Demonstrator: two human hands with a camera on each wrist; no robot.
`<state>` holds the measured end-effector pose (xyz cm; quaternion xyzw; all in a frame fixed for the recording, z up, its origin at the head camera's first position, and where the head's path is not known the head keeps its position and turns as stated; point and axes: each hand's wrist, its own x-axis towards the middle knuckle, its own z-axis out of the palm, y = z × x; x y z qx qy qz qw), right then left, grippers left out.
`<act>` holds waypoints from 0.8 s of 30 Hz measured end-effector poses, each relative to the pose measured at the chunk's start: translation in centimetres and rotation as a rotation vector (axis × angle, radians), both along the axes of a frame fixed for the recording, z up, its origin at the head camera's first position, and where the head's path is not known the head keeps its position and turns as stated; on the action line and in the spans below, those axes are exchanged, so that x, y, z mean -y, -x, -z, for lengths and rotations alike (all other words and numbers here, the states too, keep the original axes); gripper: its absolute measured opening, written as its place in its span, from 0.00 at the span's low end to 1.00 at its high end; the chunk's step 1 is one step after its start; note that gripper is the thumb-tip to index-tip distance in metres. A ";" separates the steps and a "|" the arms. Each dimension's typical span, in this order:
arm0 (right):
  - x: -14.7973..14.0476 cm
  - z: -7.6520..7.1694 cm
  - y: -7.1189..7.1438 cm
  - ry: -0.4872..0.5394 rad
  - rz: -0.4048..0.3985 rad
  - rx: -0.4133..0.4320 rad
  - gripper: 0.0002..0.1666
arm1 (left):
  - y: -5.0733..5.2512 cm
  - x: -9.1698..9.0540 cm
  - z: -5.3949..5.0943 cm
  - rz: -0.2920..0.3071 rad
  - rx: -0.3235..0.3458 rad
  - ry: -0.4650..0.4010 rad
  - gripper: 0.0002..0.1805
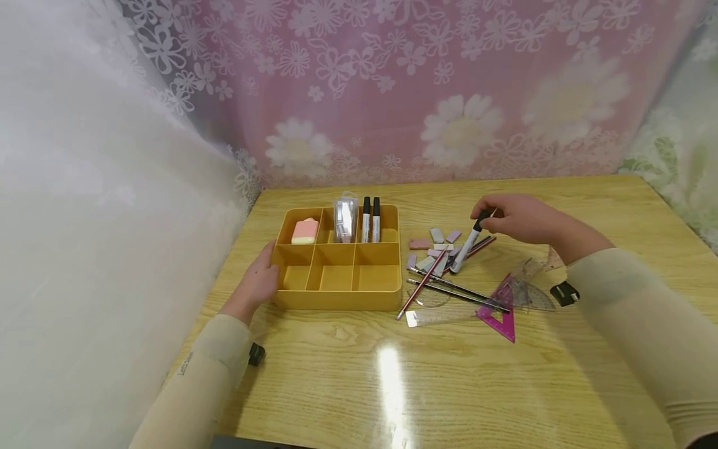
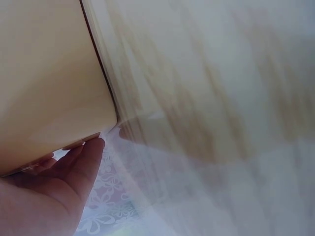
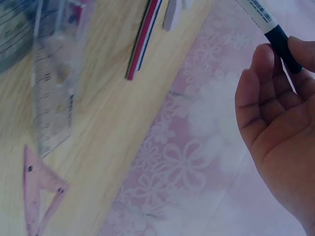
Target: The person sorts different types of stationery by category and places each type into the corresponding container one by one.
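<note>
"So, what does the right hand [image 1: 513, 218] hold?"
"Its fingers pinch a white marker [image 1: 467, 248] by the black cap, tilted over the pencils [image 1: 422, 284] and erasers [image 1: 419, 244], right of the yellow organizer [image 1: 336, 301]."
"And the left hand [image 1: 260, 277]?"
"It rests against the organizer's left wall, fingers relaxed."
"Any more markers?"
"Two markers [image 1: 366, 226] sit in the organizer's far right-hand compartment."

Pink floral curtain [image 1: 364, 93] behind a wood-grain table [image 1: 320, 374] — bright glare [image 1: 391, 386] on its top
</note>
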<state>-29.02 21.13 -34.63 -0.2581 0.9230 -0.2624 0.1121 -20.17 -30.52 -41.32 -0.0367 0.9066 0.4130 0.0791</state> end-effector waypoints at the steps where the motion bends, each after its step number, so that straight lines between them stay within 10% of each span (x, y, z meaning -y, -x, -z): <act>1: 0.2 -0.1 0.0 0.000 -0.006 -0.007 0.12 | 0.0 0.0 0.0 0.002 -0.002 -0.001 0.34; 24: 7.8 -4.9 1.2 0.174 0.025 -0.143 0.16 | 0.1 -0.1 -0.2 0.009 -0.016 -0.014 0.34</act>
